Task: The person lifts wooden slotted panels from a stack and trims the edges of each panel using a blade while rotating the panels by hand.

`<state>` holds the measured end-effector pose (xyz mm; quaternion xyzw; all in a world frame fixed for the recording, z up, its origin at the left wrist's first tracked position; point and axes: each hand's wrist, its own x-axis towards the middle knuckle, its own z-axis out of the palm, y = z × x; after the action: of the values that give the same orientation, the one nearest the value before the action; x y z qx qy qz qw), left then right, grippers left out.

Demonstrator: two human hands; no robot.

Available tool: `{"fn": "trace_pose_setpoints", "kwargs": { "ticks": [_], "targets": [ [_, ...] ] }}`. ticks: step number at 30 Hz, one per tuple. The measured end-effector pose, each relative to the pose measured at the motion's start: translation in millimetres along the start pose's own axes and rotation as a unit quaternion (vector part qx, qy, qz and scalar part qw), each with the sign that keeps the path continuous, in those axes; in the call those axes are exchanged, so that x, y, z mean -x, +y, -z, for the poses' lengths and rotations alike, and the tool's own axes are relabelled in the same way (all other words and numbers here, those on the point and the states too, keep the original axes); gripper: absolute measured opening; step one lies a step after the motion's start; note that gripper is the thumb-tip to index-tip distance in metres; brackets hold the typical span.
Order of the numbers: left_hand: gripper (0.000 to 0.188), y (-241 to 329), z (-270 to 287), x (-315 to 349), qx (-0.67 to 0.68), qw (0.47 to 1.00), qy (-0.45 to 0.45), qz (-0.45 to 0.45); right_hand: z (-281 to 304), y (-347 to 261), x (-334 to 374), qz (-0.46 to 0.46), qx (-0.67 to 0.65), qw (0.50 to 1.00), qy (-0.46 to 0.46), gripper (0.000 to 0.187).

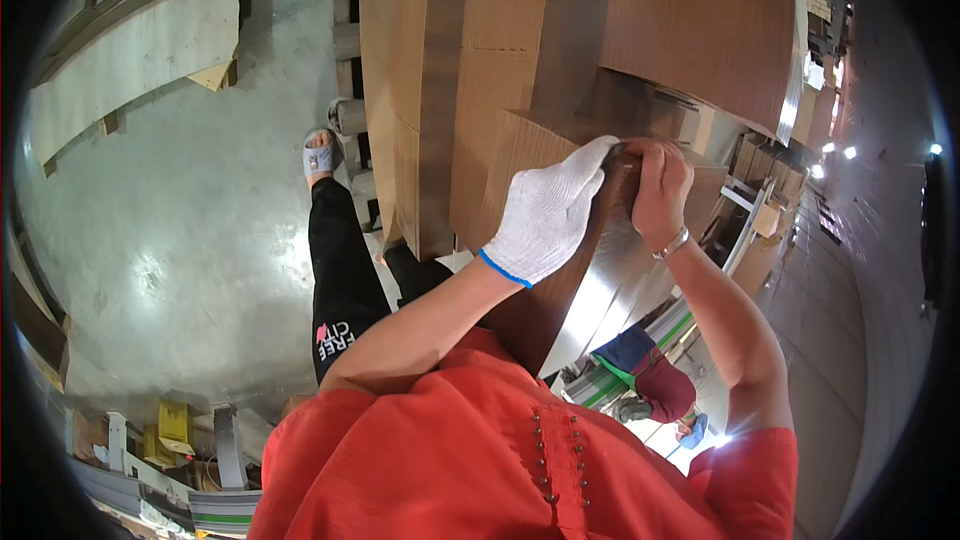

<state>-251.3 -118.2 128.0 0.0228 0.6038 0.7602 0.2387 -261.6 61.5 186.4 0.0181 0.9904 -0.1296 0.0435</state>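
Observation:
My left hand [550, 210], in a white knit glove with a blue cuff, presses its closed fingers against the upper edge of a brown cardboard box [612, 202]. Right beside it my bare right hand [662, 190], with a band at the wrist, curls its fingers over the same edge. Both hands meet near the box's corner, and their fingertips are partly hidden. A shiny, tape-like strip [603, 300] runs down the side of the box nearer me.
More large cardboard boxes [500, 30] are stacked ahead, beside pallets [347, 40] on the left. A wooden table-like board [150, 50] stands far left on the grey floor [190, 220]. At lower right, a person [665, 387] bends near a green-striped conveyor rail [672, 328].

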Motion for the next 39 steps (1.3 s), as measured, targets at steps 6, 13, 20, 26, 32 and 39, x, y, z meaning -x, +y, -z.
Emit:
{"fn": "trace_pose_setpoints", "kwargs": {
  "ticks": [6, 13, 20, 26, 32, 39],
  "targets": [
    [0.029, -71, 24, -37, -0.129, 0.981, 0.118, 0.083, 3, -3, -11, -0.017, -0.019, 0.999, -0.041, 0.037],
    [0.029, -73, 11, -26, -0.105, 0.978, 0.182, -0.020, 1, -2, -6, 0.042, 0.041, 0.998, -0.010, 0.040],
    [0.029, -8, -8, 1, -0.047, 0.995, 0.040, -0.074, 2, 6, -7, 0.041, 0.027, 0.999, -0.008, 0.041],
    [0.034, -37, 13, -34, -0.057, 0.993, 0.098, -0.025, 2, 9, -2, 0.033, 0.030, 0.999, -0.012, 0.039],
    [0.027, -87, 19, -41, -0.026, 0.985, 0.156, 0.065, -2, 0, -8, 0.045, 0.001, 0.999, 0.002, 0.034],
    [0.030, -56, 1, -21, -0.034, 0.991, 0.106, -0.079, 4, 2, -1, 0.023, 0.008, 1.000, -0.008, 0.037]
  ]
}}
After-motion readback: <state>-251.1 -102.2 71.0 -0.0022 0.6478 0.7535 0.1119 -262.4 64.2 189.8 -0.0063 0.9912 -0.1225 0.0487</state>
